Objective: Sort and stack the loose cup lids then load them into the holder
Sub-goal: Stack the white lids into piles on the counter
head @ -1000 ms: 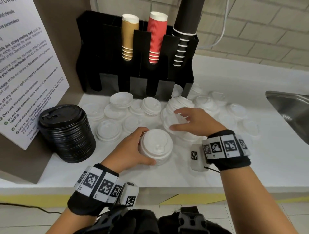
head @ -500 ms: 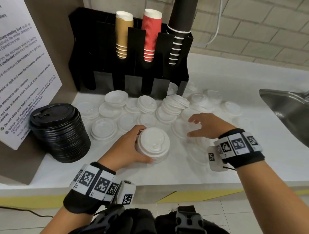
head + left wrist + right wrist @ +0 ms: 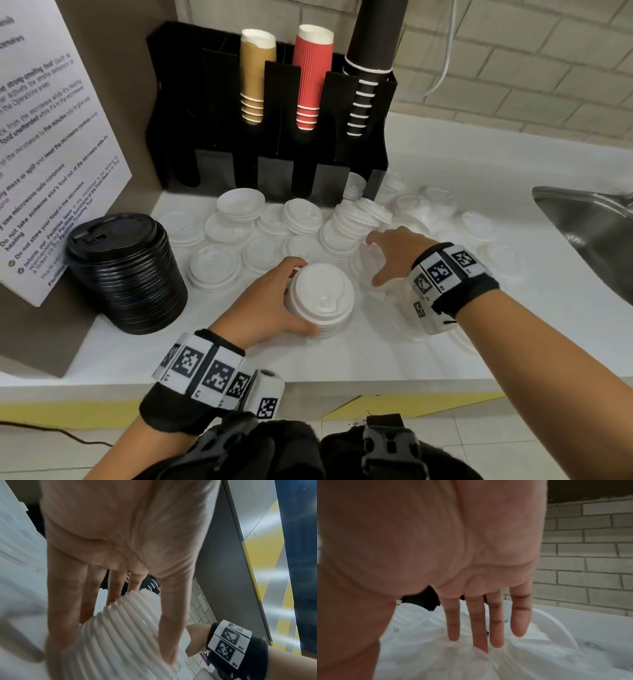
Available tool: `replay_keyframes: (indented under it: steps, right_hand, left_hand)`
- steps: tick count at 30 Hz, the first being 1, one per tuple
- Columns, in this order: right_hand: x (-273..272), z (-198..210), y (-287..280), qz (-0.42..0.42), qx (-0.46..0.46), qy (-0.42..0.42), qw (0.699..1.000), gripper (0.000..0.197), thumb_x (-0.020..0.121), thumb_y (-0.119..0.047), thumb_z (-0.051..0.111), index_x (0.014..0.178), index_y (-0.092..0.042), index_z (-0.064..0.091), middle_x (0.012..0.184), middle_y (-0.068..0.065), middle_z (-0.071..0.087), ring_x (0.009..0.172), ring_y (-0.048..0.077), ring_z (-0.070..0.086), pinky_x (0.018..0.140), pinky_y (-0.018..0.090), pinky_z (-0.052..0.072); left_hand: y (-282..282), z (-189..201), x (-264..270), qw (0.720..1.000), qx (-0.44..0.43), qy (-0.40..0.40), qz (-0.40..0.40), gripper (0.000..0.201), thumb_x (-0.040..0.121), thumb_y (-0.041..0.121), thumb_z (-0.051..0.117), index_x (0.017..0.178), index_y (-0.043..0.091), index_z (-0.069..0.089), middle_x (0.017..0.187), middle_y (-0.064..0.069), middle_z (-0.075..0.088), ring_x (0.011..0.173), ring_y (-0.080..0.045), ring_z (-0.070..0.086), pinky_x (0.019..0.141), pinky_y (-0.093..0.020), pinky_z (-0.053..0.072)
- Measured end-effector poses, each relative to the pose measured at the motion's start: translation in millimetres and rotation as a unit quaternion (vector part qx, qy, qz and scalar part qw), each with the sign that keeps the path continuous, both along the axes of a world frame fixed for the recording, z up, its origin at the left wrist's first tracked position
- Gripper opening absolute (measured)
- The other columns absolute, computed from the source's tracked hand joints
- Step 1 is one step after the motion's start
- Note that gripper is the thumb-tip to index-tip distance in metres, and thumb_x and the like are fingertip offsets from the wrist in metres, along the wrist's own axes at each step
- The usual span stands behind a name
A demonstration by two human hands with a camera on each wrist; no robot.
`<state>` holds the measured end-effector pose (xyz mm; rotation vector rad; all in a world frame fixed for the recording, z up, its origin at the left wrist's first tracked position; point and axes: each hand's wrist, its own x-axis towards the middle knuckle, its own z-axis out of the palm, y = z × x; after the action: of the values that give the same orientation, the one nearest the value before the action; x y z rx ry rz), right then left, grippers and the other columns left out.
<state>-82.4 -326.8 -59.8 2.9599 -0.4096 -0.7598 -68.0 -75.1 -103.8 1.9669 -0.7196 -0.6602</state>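
Observation:
My left hand (image 3: 270,305) grips a stack of white lids (image 3: 320,299) standing on the white counter (image 3: 513,325); in the left wrist view the fingers and thumb wrap the ribbed stack (image 3: 123,628). My right hand (image 3: 394,255) hovers with straight fingers (image 3: 496,628) over loose white lids (image 3: 462,655) just right of the stack, holding nothing. Several more white lids (image 3: 239,205) lie scattered in front of the black holder (image 3: 274,113), with a leaning pile (image 3: 356,216) near its right end.
A tall stack of black lids (image 3: 126,274) stands at the left by a printed notice (image 3: 44,137). The holder carries tan (image 3: 257,75), red (image 3: 311,75) and black (image 3: 373,51) cup sleeves. A steel sink (image 3: 589,233) lies at the right.
My right hand slid right off the leaning pile, then back a little toward the loose lids beside the stack. My left hand kept hold of the white stack in place.

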Motion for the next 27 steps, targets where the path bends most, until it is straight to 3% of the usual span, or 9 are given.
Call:
replay_keyframes:
  steps: [5,10,14,16,18,23,27]
  right_hand:
    - [-7.8,22.2,-6.9,-0.002,0.078,-0.036,0.996,0.083,0.075,-0.037,0.078,0.143,-0.03,0.031,0.131,0.004,0.049,0.118,0.024,0.048,0.092,0.033,0.042]
    - [-30.4,46.6,-8.8,-0.037,0.184,-0.131,0.974,0.063,0.078,-0.043,0.073,0.132,-0.042,0.04,0.122,0.002,0.05,0.112,0.021,0.05,0.089,0.03,0.041]
    - [-55.9,38.5,10.2,-0.058,0.347,-0.24,0.905,0.041,0.08,-0.044,0.069,0.118,-0.046,0.053,0.119,-0.007,0.053,0.108,0.008,0.051,0.087,0.021,0.041]
    - [-67.4,25.7,24.1,-0.073,0.419,-0.276,0.862,0.033,0.081,-0.043,0.069,0.111,-0.048,0.058,0.118,-0.014,0.054,0.105,-0.003,0.051,0.082,0.011,0.044]
    - [-74.9,11.0,36.0,-0.076,0.442,-0.305,0.84,0.03,0.081,-0.041,0.069,0.109,-0.046,0.061,0.119,-0.016,0.056,0.104,-0.004,0.053,0.081,0.011,0.046]
    - [-84.3,-13.6,50.7,-0.052,0.418,-0.336,0.842,0.038,0.079,-0.038,0.074,0.115,-0.038,0.063,0.121,-0.016,0.055,0.11,-0.009,0.048,0.084,0.002,0.035]
    - [-85.0,-17.5,57.0,-0.027,0.387,-0.344,0.855,0.043,0.076,-0.036,0.078,0.117,-0.033,0.064,0.121,-0.01,0.053,0.118,0.006,0.046,0.096,0.018,0.037]
  left_hand:
    - [-3.8,-0.3,0.4,1.0,0.002,0.002,0.003,0.085,0.059,0.018,0.092,0.12,0.043,0.038,0.113,0.029,0.05,0.1,0.017,0.045,0.074,0.001,0.034]
    - [-9.1,-0.9,0.4,1.0,0.001,0.004,0.014,0.084,0.059,0.017,0.092,0.121,0.039,0.04,0.113,0.028,0.05,0.102,0.013,0.047,0.078,-0.006,0.037]
    - [-14.8,0.5,-0.8,1.0,0.001,-0.004,0.023,0.084,0.06,0.018,0.091,0.124,0.036,0.04,0.115,0.023,0.052,0.105,-0.001,0.051,0.084,-0.012,0.041]
    - [-18.0,1.3,-2.3,1.0,-0.001,-0.006,0.029,0.085,0.06,0.02,0.092,0.128,0.033,0.042,0.119,0.016,0.055,0.11,-0.006,0.053,0.093,-0.023,0.046]
    - [-20.3,2.6,-3.9,0.999,-0.003,-0.006,0.036,0.087,0.061,0.021,0.091,0.132,0.031,0.043,0.122,0.01,0.057,0.112,-0.01,0.054,0.098,-0.034,0.047]
    - [-22.9,2.9,-6.3,0.999,0.0,-0.009,0.04,0.089,0.06,0.024,0.091,0.134,0.03,0.043,0.124,0.007,0.057,0.114,-0.012,0.054,0.099,-0.04,0.047]
    - [-23.2,2.6,-6.4,0.999,0.0,-0.011,0.042,0.087,0.058,0.025,0.092,0.131,0.03,0.046,0.122,0.008,0.058,0.112,-0.01,0.054,0.097,-0.039,0.048]
